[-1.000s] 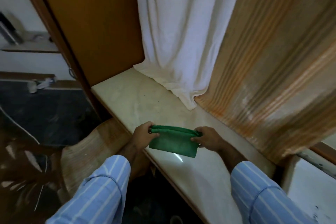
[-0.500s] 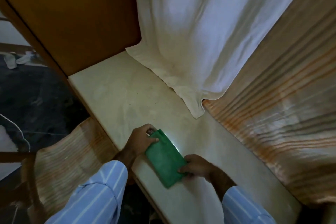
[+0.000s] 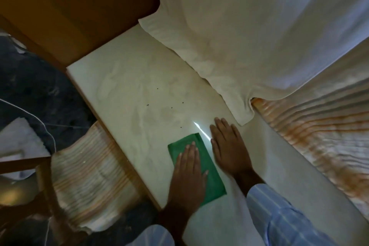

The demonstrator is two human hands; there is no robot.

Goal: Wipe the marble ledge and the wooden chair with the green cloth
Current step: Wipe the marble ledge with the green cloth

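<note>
Your left hand [image 3: 187,168] lies flat, fingers together and stretched out, pressing down on the folded green cloth [image 3: 211,177]; nothing is pinched. Your right hand [image 3: 227,146] rests just beside it, palm down with fingers slightly spread, on the bare pale marble ledge [image 3: 129,90] and touching the cloth's right edge.

The cloth is a soft rectangular pad, lying on the near part of the ledge close to its front edge. This looks like the start of wiping the ledge: the stone ahead of the cloth shows cloudy dusty smears and a few small dark specks [image 3: 171,107]. Your next move probably calls for steady downward pressure while you push the cloth forward over those specks.

Watch the draped white curtain [image 3: 219,56], whose hem lies on the back of the ledge, and the ribbed orange-striped curtain [image 3: 319,130] to the right. The dark wooden chair [image 3: 43,171], with a striped fabric [image 3: 89,181] beside it, stands below left, not yet wiped.
</note>
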